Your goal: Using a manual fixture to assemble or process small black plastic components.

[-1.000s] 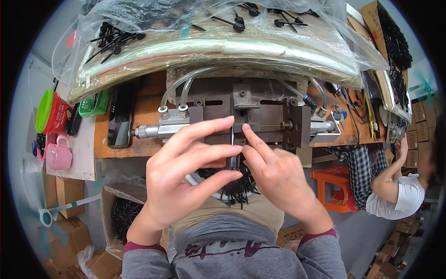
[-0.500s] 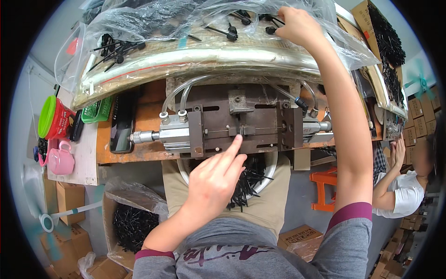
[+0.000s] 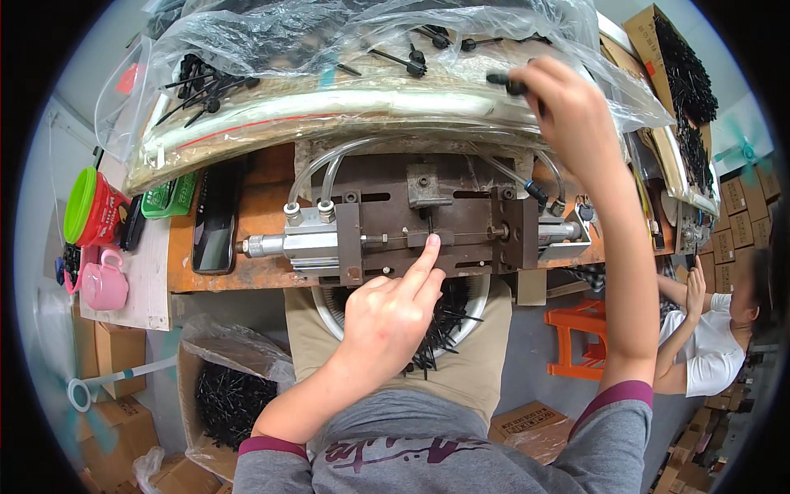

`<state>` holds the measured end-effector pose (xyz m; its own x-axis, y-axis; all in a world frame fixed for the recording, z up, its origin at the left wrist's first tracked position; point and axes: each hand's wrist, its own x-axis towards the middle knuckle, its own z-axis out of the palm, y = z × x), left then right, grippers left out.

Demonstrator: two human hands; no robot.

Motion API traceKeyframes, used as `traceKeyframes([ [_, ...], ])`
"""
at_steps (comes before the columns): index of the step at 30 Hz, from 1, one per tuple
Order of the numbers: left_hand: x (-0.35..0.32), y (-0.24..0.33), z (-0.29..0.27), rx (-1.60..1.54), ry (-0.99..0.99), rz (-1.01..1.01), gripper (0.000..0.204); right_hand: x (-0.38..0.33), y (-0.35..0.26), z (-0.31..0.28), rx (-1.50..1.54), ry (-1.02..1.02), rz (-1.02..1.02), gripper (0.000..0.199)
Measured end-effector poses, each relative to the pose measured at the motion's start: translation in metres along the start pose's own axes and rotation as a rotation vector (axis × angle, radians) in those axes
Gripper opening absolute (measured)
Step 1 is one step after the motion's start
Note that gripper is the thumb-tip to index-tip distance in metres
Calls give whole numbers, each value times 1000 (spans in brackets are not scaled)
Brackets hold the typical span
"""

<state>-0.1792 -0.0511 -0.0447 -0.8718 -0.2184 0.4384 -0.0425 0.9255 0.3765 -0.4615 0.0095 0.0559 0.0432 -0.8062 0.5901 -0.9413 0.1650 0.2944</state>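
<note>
My left hand [image 3: 391,317] reaches up to the dark metal fixture [image 3: 370,177] with its index finger stretched out. That fingertip touches the small central block [image 3: 420,240], and nothing is gripped. A thin black rod [image 3: 429,219] shows between the block and the square metal bracket [image 3: 424,177] behind it. Above the plastic-covered ledge, my right hand [image 3: 576,111] is closed on a black plastic part [image 3: 499,80] with a knobbed head. Its remaining length is hidden by the fingers. Similar black stemmed parts [image 3: 411,62] lie beyond on the ledge, partly under clear plastic sheeting [image 3: 271,41].
Air cylinders [image 3: 313,243] with clear hoses flank the fixture. A phone [image 3: 216,218], a red tub [image 3: 105,214] and a pink cup [image 3: 104,284] stand left. Black parts fill a lap basin [image 3: 481,309] and a box [image 3: 189,395]. Right, another person [image 3: 712,342] sits beyond an orange stool [image 3: 576,337].
My right hand has come back from the far ledge, nearer and slightly right, with a black plastic part now in its fingers. My left index finger stays at the fixture's central block.
</note>
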Motion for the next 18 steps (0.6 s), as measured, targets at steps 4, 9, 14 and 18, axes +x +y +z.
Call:
traceKeyframes([
  [4,1,2,-13,-613,70,-249,43,-40,-66,-18,140,150,-206,31],
  [9,2,5,-27,-883,117,-229,39,-73,-120,-29,186,94,-294,36],
  [14,-12,3,-18,-400,173,-102,30,-86,-111,-25,318,205,-85,33],
  [18,-10,0,2,-74,116,4,27,-96,-113,-27,372,235,81,36],
])
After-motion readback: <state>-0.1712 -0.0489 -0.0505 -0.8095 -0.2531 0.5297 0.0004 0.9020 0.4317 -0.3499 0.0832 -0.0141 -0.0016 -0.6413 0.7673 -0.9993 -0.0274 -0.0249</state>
